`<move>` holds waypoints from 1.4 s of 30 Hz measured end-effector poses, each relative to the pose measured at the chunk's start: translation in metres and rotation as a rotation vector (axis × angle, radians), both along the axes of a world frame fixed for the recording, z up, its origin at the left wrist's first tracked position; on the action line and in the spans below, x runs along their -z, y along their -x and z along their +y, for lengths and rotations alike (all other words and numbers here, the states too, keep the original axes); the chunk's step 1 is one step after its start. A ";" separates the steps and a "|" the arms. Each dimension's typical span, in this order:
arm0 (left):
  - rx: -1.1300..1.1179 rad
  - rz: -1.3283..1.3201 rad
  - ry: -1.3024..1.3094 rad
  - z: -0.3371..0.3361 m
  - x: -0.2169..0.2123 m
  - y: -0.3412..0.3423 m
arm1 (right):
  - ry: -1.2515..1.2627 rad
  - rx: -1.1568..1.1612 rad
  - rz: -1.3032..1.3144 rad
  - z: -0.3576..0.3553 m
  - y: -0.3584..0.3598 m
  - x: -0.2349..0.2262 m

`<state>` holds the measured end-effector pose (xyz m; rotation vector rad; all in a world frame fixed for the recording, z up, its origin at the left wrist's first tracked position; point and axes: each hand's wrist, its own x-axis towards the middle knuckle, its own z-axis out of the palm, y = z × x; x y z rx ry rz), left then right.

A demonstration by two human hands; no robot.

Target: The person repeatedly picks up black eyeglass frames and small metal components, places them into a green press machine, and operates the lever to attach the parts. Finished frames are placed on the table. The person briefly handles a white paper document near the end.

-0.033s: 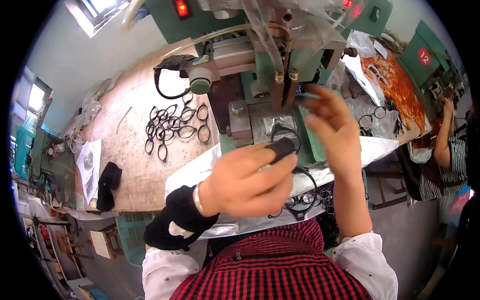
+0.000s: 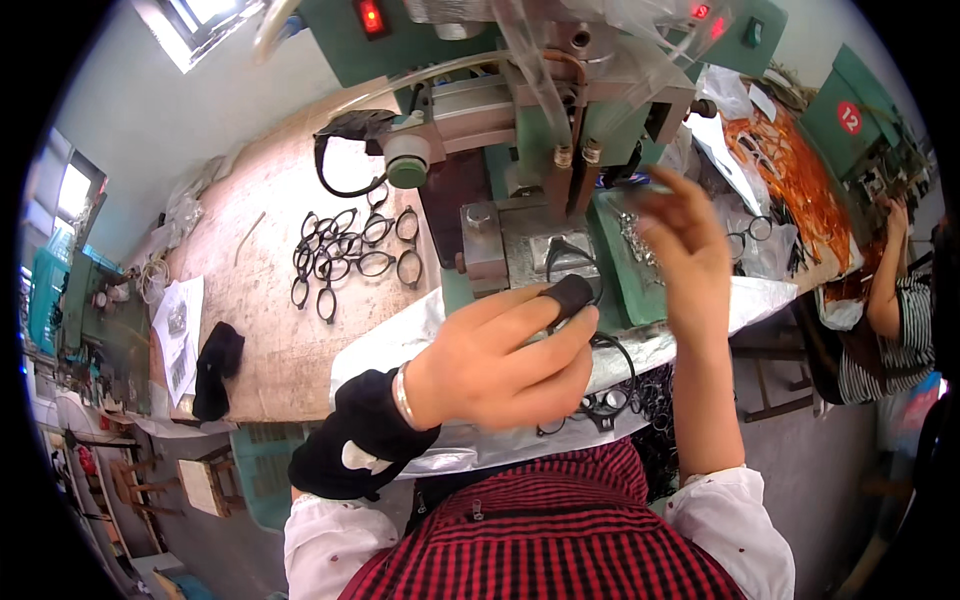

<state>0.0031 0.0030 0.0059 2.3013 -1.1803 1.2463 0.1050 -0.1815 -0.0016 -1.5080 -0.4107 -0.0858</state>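
My left hand (image 2: pixel 505 365) is closed on a black eyeglass frame (image 2: pixel 618 365), held before the machine's metal work block (image 2: pixel 535 225). A black band (image 2: pixel 570 292) covers one of its fingers. The frame's rims show beyond and below the fingertips; the rest is behind the hand. My right hand (image 2: pixel 685 235) is raised over the right side of a green tray (image 2: pixel 625 290) with small shiny metal bits in it. Its fingers are curled and blurred, with a dark smear at their tips that I cannot make out.
Several black eyeglass frames (image 2: pixel 350 250) lie on the wooden table (image 2: pixel 260 320) at left, near a black cloth (image 2: pixel 217 370) and a printed sheet (image 2: pixel 180 325). Two upright metal prongs (image 2: pixel 568 185) hang above the block. Orange strips (image 2: pixel 775 150) heap at right; another person (image 2: pixel 880 340) sits there.
My right hand has moved slightly right and up, uncovering metal bits in the green tray. My left hand has barely shifted with the frame; its lower rim tilts a little differently.
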 end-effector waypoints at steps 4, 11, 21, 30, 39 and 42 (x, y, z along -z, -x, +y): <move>0.042 -0.026 0.022 -0.008 0.007 -0.013 | 0.089 0.431 -0.112 -0.060 -0.042 0.071; 0.011 -0.009 0.094 -0.003 0.018 -0.014 | 0.784 0.360 -0.279 -0.067 -0.003 0.080; -0.570 -0.191 0.484 0.042 0.009 0.130 | 0.456 0.441 -0.152 -0.065 0.005 0.101; -1.132 0.240 0.171 0.185 0.032 0.000 | 0.334 0.310 -0.151 -0.033 -0.001 0.085; -1.299 0.707 0.268 0.231 0.115 -0.002 | 0.578 0.586 -0.272 -0.112 0.030 0.103; -0.993 0.599 0.616 0.205 0.084 0.032 | 0.462 0.513 -0.078 -0.120 0.042 0.091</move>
